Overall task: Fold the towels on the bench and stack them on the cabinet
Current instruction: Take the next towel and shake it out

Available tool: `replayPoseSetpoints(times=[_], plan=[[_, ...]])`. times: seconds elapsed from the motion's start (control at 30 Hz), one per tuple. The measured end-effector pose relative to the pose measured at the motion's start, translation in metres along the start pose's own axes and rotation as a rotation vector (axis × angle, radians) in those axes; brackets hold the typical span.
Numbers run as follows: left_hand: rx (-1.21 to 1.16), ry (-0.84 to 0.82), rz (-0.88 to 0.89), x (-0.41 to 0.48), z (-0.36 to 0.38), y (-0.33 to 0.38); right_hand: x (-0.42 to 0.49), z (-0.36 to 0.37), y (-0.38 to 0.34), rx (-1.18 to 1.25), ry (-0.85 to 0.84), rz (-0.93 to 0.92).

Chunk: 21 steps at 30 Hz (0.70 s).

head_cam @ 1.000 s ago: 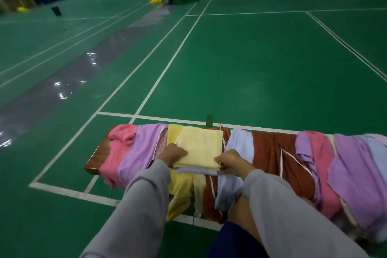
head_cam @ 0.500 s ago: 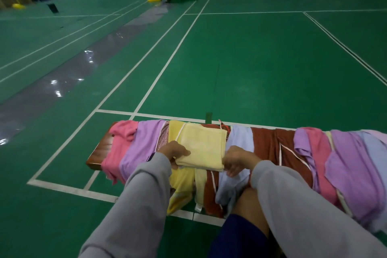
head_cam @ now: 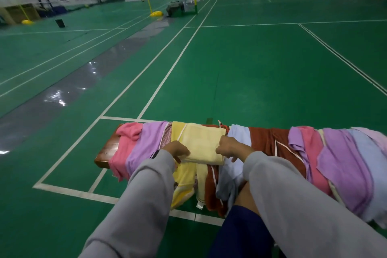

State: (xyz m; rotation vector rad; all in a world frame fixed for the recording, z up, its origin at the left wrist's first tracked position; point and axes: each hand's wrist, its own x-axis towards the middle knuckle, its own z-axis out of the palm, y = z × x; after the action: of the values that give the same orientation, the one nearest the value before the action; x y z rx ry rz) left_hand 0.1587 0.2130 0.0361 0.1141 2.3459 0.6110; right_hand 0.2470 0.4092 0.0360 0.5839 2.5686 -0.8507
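We see the folded yellow towel (head_cam: 202, 142) atop the draped towels (head_cam: 345, 163) on the worktop (head_cam: 106, 151), left hand (head_cam: 174, 151) and right hand (head_cam: 229, 148) curled, pinching its near side edges (soft, light, floppy, so probably best lifted from both sides).

Bench (head_cam: 106, 151) mostly hidden under towel row (head_cam: 345, 163) (wooden end shows at 9 o'clock). Row cut off at 3 o'clock edge. Left hand (head_cam: 174, 151) fingertips hidden under folded yellow towel (head_cam: 201, 142).
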Motion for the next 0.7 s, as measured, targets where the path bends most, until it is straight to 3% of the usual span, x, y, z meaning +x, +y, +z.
replayPoseSetpoints(times=[0.37,0.7], plan=[[0.021,0.088,-0.009,0.007,-0.031,-0.027,0.024,0.002,-0.02,-0.15,0.05,-0.14],[0.264,0.391,-0.093,0.074,-0.081,-0.074,0.085,0.022,-0.042,-0.38,0.09,-0.346]])
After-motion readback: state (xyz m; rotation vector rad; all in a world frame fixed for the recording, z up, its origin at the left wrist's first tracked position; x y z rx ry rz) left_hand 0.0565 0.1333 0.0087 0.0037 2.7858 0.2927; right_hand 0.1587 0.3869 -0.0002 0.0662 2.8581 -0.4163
